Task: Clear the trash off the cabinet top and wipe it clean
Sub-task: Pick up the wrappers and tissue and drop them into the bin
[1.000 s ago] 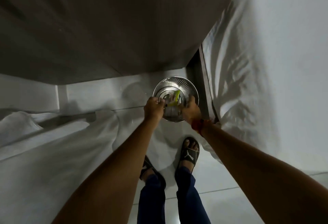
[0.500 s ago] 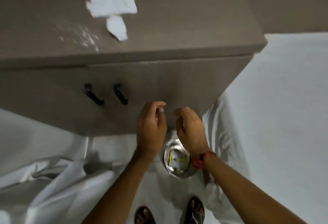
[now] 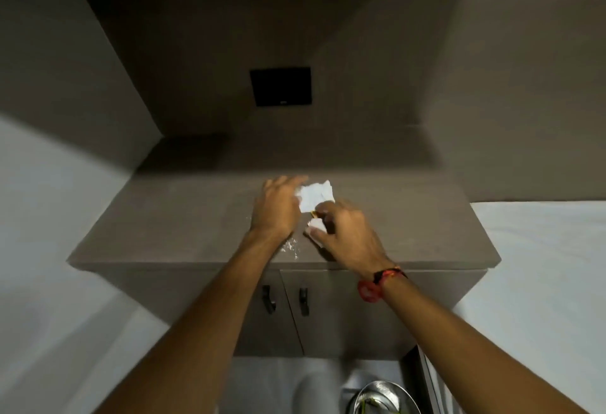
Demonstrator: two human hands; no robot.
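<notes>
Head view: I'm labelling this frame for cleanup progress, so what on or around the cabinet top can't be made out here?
- Smaller white scrap: mostly covered by the right hand; whether it is gripped is unclear.
- White crumbs on the cabinet top: partly hidden by the left hand and blurred.
- Larger white paper: near edge hidden by both hands.
- Metal bin: cut off by the bottom edge; contents unreadable.

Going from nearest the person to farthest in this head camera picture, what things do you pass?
Metal bin on the floor → black door handles → white crumbs near the cabinet top front edge → white paper → black wall plate.
</notes>
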